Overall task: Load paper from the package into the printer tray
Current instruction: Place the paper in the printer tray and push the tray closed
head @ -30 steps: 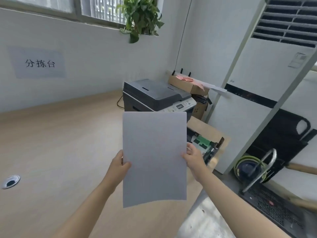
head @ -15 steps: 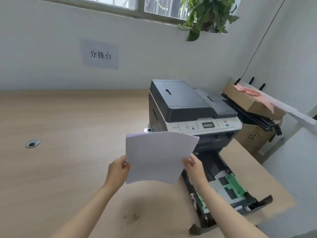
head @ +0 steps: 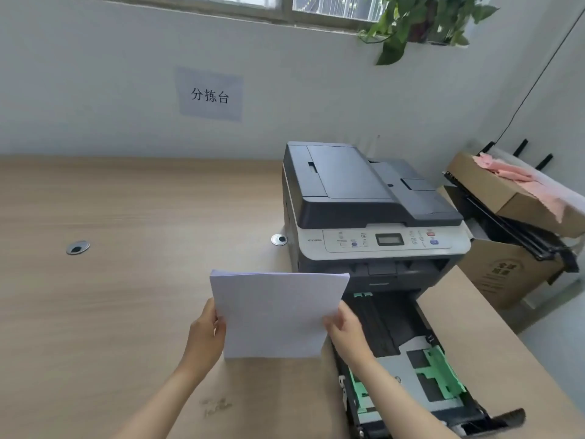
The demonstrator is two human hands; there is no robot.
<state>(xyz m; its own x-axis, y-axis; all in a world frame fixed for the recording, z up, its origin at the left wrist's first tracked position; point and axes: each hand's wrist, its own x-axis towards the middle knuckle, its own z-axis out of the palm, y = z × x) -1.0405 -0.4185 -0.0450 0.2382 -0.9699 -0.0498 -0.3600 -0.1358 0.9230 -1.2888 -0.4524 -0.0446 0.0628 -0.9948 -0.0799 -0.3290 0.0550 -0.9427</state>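
Left hand [head: 207, 334] and right hand [head: 343, 327] pinch opposite edges of the paper stack [head: 277, 313], likely squaring it. Printer tray [head: 408, 365] is pulled out just beside, green guides exposed; sheet count unclear.

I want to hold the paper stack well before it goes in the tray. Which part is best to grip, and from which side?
Grip the two long side edges near the lower corners, as now: the left hand comes from the left and the right hand from the right. The paper stack is thin and bows at the top, so support on both sides probably keeps it flat for lowering into the open tray.
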